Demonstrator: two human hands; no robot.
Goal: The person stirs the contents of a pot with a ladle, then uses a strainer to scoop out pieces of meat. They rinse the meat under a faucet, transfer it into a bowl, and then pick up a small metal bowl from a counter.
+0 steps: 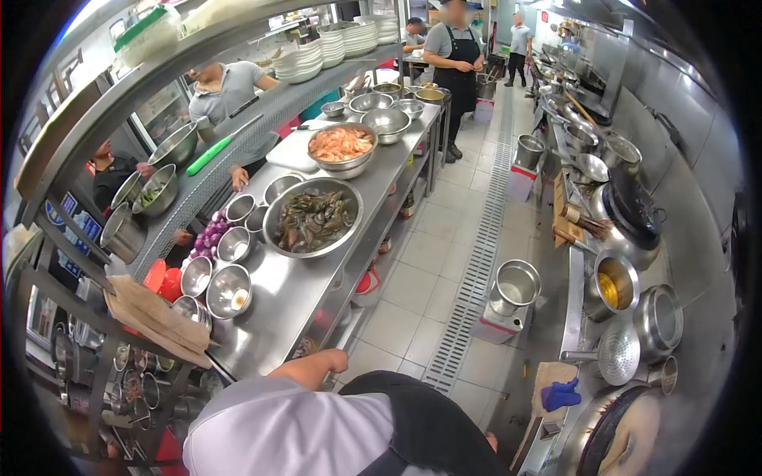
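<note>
On my feed, I see stacked white plates (337,45) on a metal shelf (309,93), and a person in a dark apron (460,67) near the slotted floor drain (468,293). Rightward, I spot a pot (627,270) holding yellow liquid (609,290).

No wording, brand or number can be read. Toward nine o'clock, behind the rack bars, a blue panel (67,225) bears white print too small and warped to make out; at about four o'clock, the red-and-white tin (494,330) beneath a pot (516,284) shows no legible lettering.
</note>
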